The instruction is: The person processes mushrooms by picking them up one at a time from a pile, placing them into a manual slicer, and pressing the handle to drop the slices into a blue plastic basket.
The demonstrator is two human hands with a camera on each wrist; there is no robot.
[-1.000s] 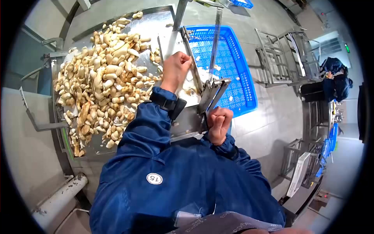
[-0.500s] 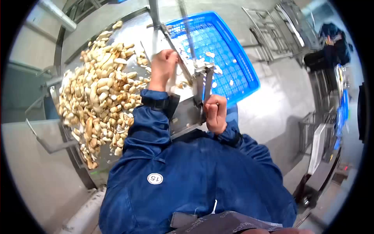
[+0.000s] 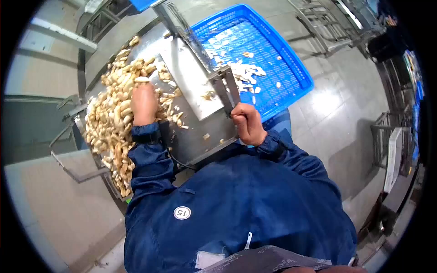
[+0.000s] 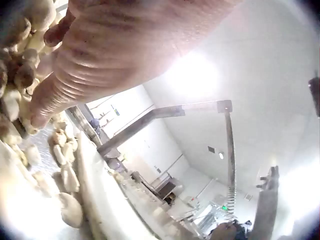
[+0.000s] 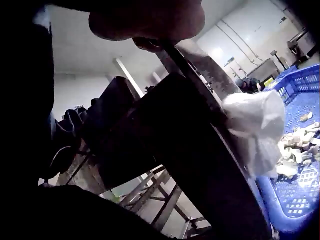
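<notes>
My left hand [image 3: 144,103] is down in a big heap of pale, brown-stained mushrooms [image 3: 114,109] on the metal table. In the left wrist view its thumb and a curled finger close about a pale mushroom [image 4: 45,64]; most fingers are hidden. My right hand [image 3: 248,123] grips the end of a metal lever handle [image 3: 230,88] at the near end of the cutter. A tall coil spring [image 3: 191,38] rises over the cutter's white board [image 3: 186,77], where a small mushroom scrap [image 3: 208,95] lies.
A blue slotted crate [image 3: 291,68] stands right of the cutter, with white slices [image 3: 246,73] inside. The steel table [image 3: 191,141] has a few loose bits near its front edge. Metal racks [image 3: 318,34] stand beyond on the tiled floor. A white piece [image 5: 257,120] hangs beside the crate.
My left hand has left the cutter's board and moved left into the mushroom heap. My right hand stays on the handle. More slices lie in the crate, and the head view has shifted.
</notes>
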